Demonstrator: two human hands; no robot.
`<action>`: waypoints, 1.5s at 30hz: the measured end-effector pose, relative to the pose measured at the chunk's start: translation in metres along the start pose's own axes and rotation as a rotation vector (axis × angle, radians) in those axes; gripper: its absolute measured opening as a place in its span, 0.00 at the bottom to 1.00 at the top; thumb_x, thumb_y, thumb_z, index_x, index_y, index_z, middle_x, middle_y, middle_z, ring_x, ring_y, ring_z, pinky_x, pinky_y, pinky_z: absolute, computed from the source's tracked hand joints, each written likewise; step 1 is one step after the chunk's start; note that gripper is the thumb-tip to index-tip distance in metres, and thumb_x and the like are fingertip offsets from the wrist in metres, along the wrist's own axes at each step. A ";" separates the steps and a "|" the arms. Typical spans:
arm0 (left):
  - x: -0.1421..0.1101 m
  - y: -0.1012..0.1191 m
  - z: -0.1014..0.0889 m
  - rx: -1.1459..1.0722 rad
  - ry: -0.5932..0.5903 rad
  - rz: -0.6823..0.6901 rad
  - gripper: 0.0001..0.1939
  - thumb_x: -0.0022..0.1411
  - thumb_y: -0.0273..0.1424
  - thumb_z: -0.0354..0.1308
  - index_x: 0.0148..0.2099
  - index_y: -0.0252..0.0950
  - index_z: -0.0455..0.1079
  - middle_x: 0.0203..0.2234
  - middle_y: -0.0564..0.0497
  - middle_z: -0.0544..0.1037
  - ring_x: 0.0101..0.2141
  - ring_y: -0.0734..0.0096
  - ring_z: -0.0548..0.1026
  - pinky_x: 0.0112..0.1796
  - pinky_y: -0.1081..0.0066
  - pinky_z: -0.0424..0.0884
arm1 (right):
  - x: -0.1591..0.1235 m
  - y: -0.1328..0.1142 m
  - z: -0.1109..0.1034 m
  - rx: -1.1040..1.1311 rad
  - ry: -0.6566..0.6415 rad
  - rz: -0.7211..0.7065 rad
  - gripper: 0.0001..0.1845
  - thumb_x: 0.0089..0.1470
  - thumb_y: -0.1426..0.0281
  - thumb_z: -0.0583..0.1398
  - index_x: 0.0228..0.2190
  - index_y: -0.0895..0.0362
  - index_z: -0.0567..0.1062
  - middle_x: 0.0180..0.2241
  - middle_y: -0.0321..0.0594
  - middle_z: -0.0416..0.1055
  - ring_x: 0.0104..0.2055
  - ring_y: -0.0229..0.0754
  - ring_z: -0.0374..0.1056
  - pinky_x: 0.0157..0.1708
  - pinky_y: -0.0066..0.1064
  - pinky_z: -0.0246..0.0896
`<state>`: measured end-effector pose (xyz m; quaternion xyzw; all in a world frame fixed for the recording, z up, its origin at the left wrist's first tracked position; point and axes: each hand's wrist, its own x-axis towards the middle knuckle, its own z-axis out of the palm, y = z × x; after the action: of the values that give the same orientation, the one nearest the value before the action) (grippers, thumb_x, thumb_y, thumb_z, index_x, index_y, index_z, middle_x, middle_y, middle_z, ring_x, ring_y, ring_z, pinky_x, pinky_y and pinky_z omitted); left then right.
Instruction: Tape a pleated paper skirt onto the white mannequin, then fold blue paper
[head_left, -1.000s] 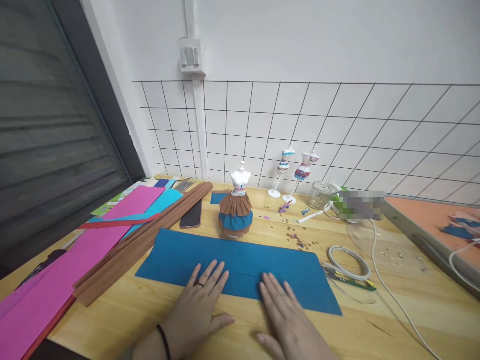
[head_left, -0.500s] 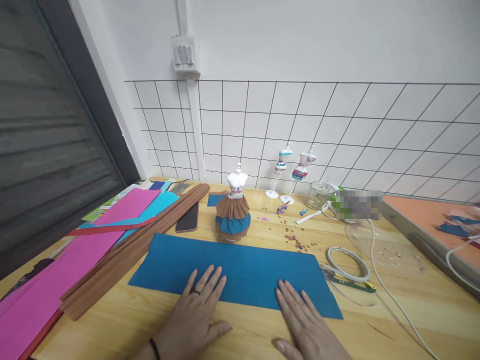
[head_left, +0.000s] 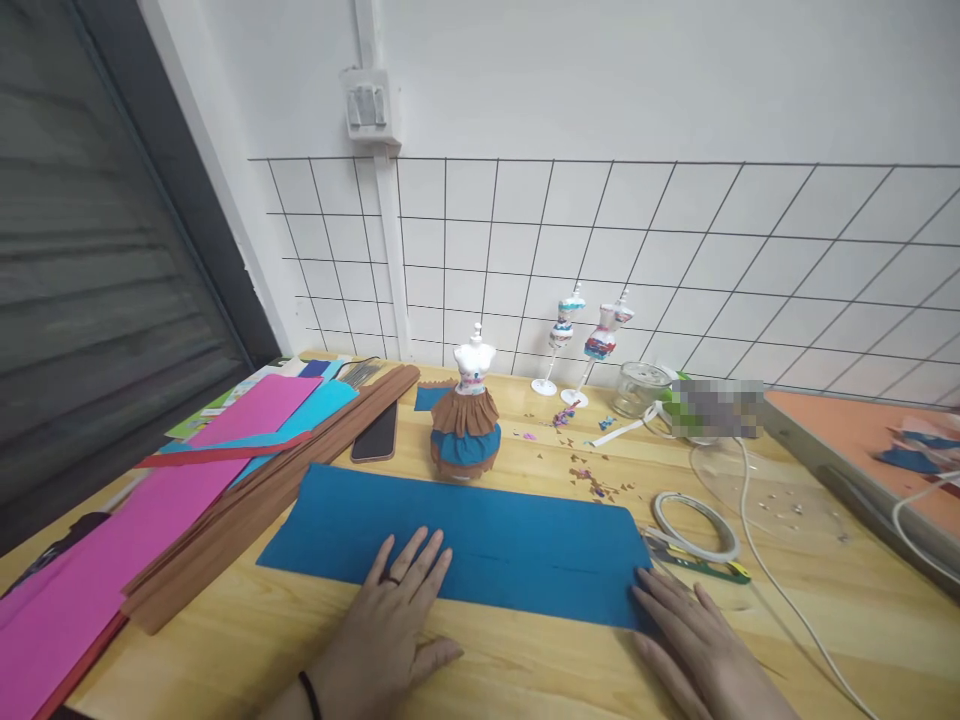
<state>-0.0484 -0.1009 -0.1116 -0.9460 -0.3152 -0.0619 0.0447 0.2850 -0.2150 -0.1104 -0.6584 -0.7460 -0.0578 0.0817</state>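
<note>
left hand [head_left: 391, 622] lay flat and spread, right hand [head_left: 696, 635] lay with fingers extended, neither gripping anything, blue sheet [head_left: 517, 555] lay under both hands' fingertips, mannequin [head_left: 471, 410] stood beyond the left, tape [head_left: 705, 551] beyond the right

The sheet [head_left: 517, 545] is plain blue, the skirt [head_left: 465, 420] brown and blue.

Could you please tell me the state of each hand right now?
Left hand: open, fingers spread on the blue sheet, gripping nothing.
Right hand: open, fingertips at the sheet's right end, gripping nothing.
</note>
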 end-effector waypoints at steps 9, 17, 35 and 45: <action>0.002 0.003 -0.007 -0.001 -0.034 -0.025 0.33 0.60 0.50 0.36 0.63 0.40 0.40 0.59 0.48 0.53 0.58 0.60 0.53 0.55 0.58 0.49 | 0.048 -0.008 0.003 0.268 -0.007 -0.014 0.15 0.55 0.62 0.53 0.39 0.55 0.74 0.36 0.45 0.73 0.38 0.46 0.69 0.38 0.36 0.66; 0.001 0.003 -0.004 -0.027 -0.050 -0.030 0.34 0.60 0.50 0.38 0.63 0.39 0.39 0.60 0.47 0.53 0.58 0.59 0.51 0.55 0.55 0.47 | 0.058 -0.009 -0.009 0.392 -0.221 0.029 0.07 0.52 0.65 0.55 0.26 0.53 0.70 0.29 0.38 0.69 0.34 0.43 0.67 0.33 0.31 0.63; -0.001 0.004 -0.003 -0.016 -0.023 -0.034 0.35 0.59 0.50 0.38 0.63 0.40 0.38 0.60 0.48 0.52 0.59 0.60 0.50 0.55 0.56 0.48 | 0.052 -0.005 0.000 0.398 -0.148 0.023 0.08 0.52 0.65 0.54 0.25 0.53 0.70 0.27 0.38 0.70 0.31 0.42 0.68 0.31 0.30 0.63; -0.002 0.004 -0.003 -0.038 -0.050 -0.046 0.34 0.60 0.50 0.37 0.63 0.39 0.38 0.61 0.48 0.50 0.59 0.60 0.48 0.55 0.55 0.47 | 0.049 0.010 0.009 0.488 -0.093 0.051 0.12 0.54 0.64 0.52 0.33 0.53 0.74 0.34 0.42 0.75 0.36 0.46 0.71 0.36 0.33 0.67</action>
<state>-0.0476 -0.1058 -0.1086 -0.9403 -0.3368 -0.0451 0.0175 0.2886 -0.1646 -0.1098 -0.6397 -0.7240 0.1565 0.2050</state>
